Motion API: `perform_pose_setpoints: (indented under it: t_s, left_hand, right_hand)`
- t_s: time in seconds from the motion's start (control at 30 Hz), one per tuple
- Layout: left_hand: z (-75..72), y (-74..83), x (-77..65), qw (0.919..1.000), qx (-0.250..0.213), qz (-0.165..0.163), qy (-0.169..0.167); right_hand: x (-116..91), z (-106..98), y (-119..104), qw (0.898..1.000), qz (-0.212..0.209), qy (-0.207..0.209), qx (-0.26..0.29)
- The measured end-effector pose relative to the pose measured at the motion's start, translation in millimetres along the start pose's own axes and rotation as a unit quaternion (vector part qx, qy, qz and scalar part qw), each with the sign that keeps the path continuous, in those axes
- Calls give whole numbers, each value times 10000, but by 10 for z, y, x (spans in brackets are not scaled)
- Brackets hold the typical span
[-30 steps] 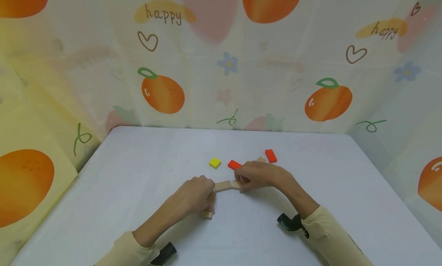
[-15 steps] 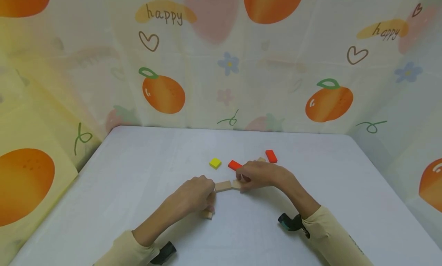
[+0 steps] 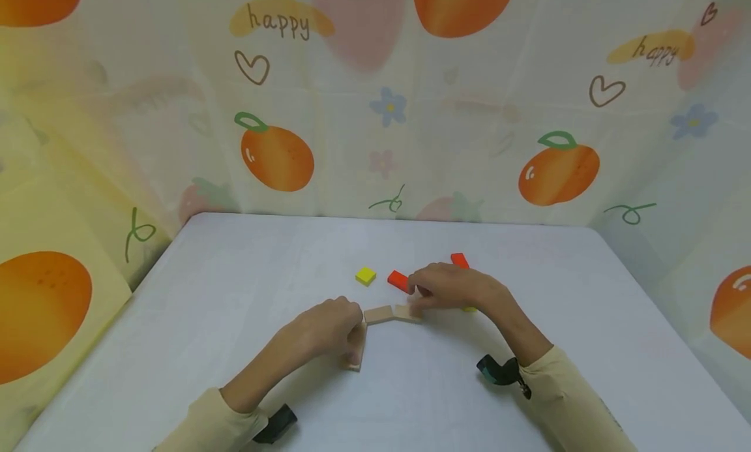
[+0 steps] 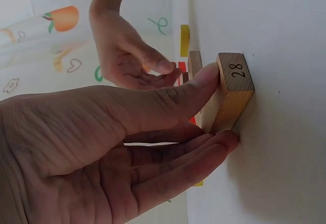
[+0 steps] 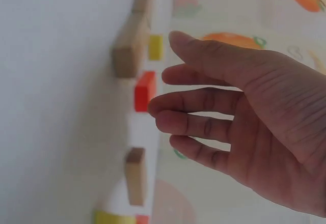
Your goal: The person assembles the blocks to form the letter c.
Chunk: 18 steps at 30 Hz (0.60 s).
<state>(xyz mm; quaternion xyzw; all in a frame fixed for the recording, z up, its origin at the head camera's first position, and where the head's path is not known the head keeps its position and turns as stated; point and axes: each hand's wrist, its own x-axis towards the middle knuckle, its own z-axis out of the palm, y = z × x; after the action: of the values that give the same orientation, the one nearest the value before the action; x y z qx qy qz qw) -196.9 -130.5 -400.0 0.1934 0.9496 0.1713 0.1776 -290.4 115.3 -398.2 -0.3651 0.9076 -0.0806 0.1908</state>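
My left hand holds a plain wooden block between thumb and fingers, low on the white table. The block's end carries the number 28. Seen from the head, it runs toward me from the left end of two more plain blocks: a left one and a right one, laid end to end at a slight angle. Just above the right one is my right hand; in the right wrist view its fingers are loosely extended and grip nothing.
Behind the row lie a yellow block and a red block. Another red block is farther back, partly behind the right hand. A yellow block peeks out under the right wrist. The right wrist view shows a separate wooden block.
My right hand has let go of the right-hand wooden block and risen slightly up and to the right, uncovering that block's end. The left hand has stayed nearly still.
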Motion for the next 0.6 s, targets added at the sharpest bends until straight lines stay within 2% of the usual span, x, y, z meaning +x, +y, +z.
perform_pose_setpoints:
  t_s: [0.3, 0.47, 0.6]
  left_hand:
    - [15, 4, -12, 9996, 217, -73, 145]
    - [31, 30, -22, 9997, 205, 20, 129]
    - [56, 43, -23, 9996, 253, -10, 97]
  right_hand:
    - [-306, -237, 200, 9965, -159, 817, -50]
    - [-532, -203, 349, 9946, -267, 973, -264]
    - [-667, -115, 446, 9953, -97, 924, -285]
